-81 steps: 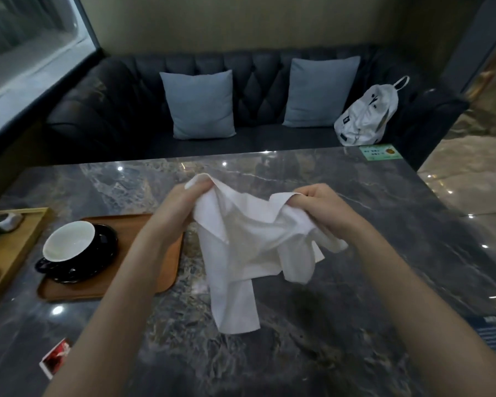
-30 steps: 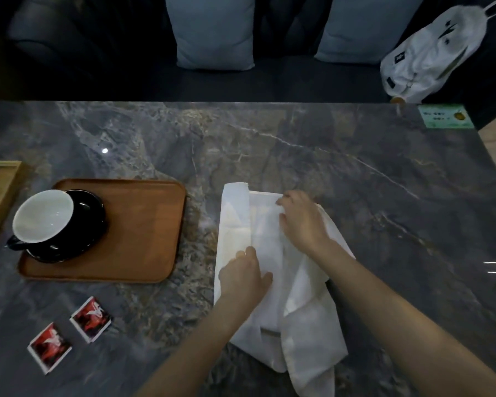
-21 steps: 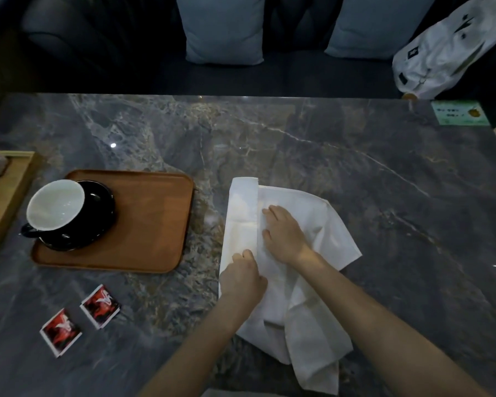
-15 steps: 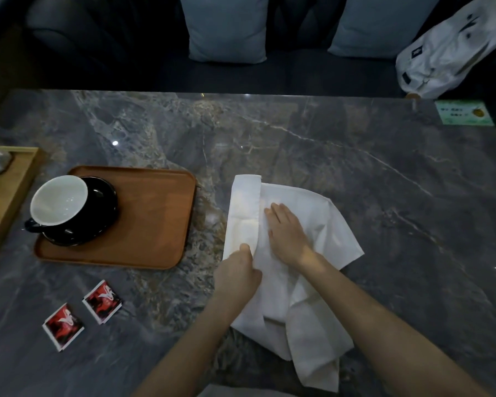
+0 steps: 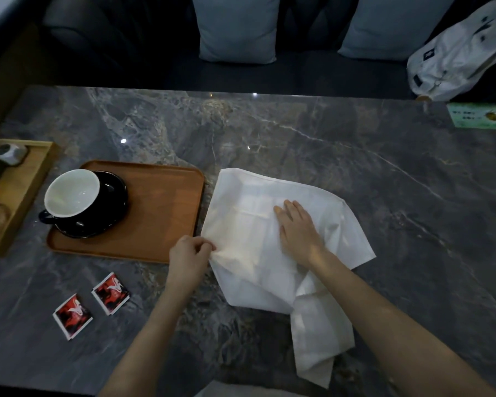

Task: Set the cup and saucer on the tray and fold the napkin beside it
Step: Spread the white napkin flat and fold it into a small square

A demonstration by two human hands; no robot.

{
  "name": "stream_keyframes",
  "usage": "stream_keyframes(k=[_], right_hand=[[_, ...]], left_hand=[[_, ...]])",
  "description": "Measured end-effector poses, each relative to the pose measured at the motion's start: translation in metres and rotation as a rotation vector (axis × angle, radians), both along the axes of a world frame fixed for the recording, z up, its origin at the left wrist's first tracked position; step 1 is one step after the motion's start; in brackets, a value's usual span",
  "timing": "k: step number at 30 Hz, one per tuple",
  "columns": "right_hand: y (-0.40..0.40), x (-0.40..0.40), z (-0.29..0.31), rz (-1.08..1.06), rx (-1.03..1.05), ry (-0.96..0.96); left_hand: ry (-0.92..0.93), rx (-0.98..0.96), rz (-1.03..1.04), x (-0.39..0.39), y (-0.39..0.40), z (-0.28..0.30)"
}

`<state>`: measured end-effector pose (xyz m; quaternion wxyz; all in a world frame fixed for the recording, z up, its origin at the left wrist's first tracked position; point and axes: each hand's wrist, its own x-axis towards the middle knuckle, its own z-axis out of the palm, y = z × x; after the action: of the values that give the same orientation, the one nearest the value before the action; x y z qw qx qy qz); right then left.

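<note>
Two bare hands work on a white napkin (image 5: 272,239) spread across a dark grey marble table (image 5: 327,144) with pale veins, seen from above. Along the top of the frame runs a dark sofa (image 5: 112,38) with two blue-grey cushions (image 5: 238,27), and a white bag (image 5: 458,53) lies on the seat at the upper right. A small green card (image 5: 476,116) sits at the table's far right edge.

At centre left, a brown wooden tray (image 5: 161,219) holds a black saucer (image 5: 112,207), and on the saucer stands a cup (image 5: 70,193), white inside and dark outside. At the far left edge is a paler wooden tray (image 5: 26,181) whose contents are too dim to identify. Two red sachets (image 5: 92,302) lie on the table at lower left, apart from the brown tray.

The napkin lies just to the right of the brown tray, its left edge almost touching the tray's rim. It is rumpled, and a loose tail trails toward the bottom of the frame.

The left hand (image 5: 189,256) pinches the napkin's left edge, thumb and fingers closed together on a small fold of cloth. The right hand (image 5: 298,227) lies flat on the middle of the napkin, fingers extended and close together, palm pressing down and gripping nothing.
</note>
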<state>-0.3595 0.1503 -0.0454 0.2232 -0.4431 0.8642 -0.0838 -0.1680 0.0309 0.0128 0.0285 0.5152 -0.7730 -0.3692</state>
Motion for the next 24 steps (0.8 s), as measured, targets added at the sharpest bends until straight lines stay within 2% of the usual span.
stream_keyframes(k=[5, 8, 10, 13, 15, 17, 20, 24], right_hand=[[0.001, -0.001, 0.001, 0.010, 0.008, 0.003], [0.000, 0.001, 0.007, -0.002, 0.034, -0.013], [-0.001, 0.004, 0.011, -0.003, 0.055, -0.030], [0.002, 0.017, 0.014, 0.005, -0.006, -0.047], [0.008, 0.028, 0.016, -0.008, 0.012, -0.048], [0.015, 0.038, 0.017, -0.050, 0.078, -0.022], [0.023, 0.048, 0.020, -0.107, 0.144, -0.018], [0.028, 0.046, 0.017, -0.038, 0.197, -0.026]], left_hand=[[-0.206, 0.054, -0.055, 0.000, 0.003, -0.018], [-0.412, -0.088, -0.179, -0.004, 0.011, -0.018], [-0.299, -0.248, -0.209, -0.005, 0.019, -0.015], [-0.101, -0.449, -0.539, -0.008, 0.042, -0.013], [-0.077, -0.427, -0.758, -0.011, 0.061, -0.017], [-0.104, -0.291, -0.863, -0.015, 0.076, -0.021], [-0.150, -0.215, -0.906, -0.019, 0.089, -0.023], [-0.123, -0.199, -0.904, -0.017, 0.088, -0.017]])
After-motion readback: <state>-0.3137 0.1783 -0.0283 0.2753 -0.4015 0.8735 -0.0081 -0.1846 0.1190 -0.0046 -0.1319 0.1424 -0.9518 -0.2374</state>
